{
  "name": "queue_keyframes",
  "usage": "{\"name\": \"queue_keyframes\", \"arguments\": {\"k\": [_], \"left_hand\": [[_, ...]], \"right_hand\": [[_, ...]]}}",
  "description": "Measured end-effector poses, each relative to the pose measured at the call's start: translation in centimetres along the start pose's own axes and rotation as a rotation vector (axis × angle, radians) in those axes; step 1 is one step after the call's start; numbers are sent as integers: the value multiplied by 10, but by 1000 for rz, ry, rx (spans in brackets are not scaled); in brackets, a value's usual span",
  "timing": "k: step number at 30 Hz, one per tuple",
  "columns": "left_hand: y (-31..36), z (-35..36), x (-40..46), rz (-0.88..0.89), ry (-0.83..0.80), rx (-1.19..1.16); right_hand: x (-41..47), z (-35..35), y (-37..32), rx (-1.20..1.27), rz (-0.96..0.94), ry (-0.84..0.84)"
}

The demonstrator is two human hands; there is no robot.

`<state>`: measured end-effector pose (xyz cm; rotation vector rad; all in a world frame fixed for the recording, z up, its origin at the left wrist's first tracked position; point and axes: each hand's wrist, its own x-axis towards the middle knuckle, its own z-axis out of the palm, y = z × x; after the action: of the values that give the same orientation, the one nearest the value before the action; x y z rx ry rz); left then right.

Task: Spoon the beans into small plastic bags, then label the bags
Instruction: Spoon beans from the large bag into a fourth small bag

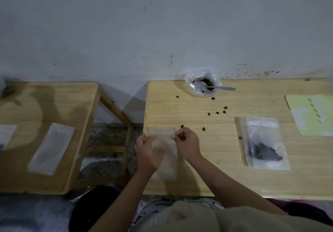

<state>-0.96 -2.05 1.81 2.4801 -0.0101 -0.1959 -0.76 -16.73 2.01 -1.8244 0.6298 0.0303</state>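
An empty clear plastic bag (163, 138) lies at the near left corner of the right wooden table (225, 177). My left hand (148, 153) grips its left side and my right hand (187, 143) pinches its top right edge. At the back of the table a crumpled plastic bag of dark beans (202, 83) stands open with a metal spoon (214, 87) resting in it. Several loose beans (217, 112) lie scattered between that bag and my hands. A zip bag filled with beans (261, 143) lies flat to the right.
A pale yellow label sheet (313, 114) lies at the table's right edge. A second wooden table (36, 105) stands to the left across a gap, with an empty bag (51, 147) on it and another bag (5, 134) at the frame's left edge. A grey wall rises behind.
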Motion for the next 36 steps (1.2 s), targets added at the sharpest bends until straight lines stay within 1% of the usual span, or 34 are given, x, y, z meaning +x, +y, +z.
{"name": "queue_keyframes", "arguments": {"k": [3,5,7,10,14,16,18,20,21,23,25,29,33,36], "left_hand": [[4,-5,2,67,131,-208],[22,-14,5,9,137,-384],[40,-22,11,-38,95,-492],[69,-32,19,67,31,-516],[109,-33,24,190,-27,-534],[128,-30,26,244,18,-512],[143,-24,29,280,136,-482],[160,-18,28,240,218,-542],[169,-17,28,205,212,-602],[185,-14,26,157,136,-721],[197,-12,25,154,87,-770],[208,-9,25,105,92,-763],[206,-12,26,51,77,-807],[206,-14,24,4,83,-810]], "right_hand": [[1,-15,-7,141,13,-46],[1,-32,-13,238,22,-78],[1,-52,-22,328,12,-129],[6,-87,-42,334,-30,-203],[19,-128,-64,216,-119,-294],[25,-142,-69,162,-143,-286],[28,-154,-73,150,-165,-202],[28,-162,-75,145,-205,-104],[27,-166,-77,142,-221,-68],[24,-170,-77,155,-258,-42],[22,-173,-78,160,-299,-66],[19,-175,-78,184,-299,-125],[21,-172,-77,179,-278,-153],[23,-169,-77,320,-195,-152]]}}
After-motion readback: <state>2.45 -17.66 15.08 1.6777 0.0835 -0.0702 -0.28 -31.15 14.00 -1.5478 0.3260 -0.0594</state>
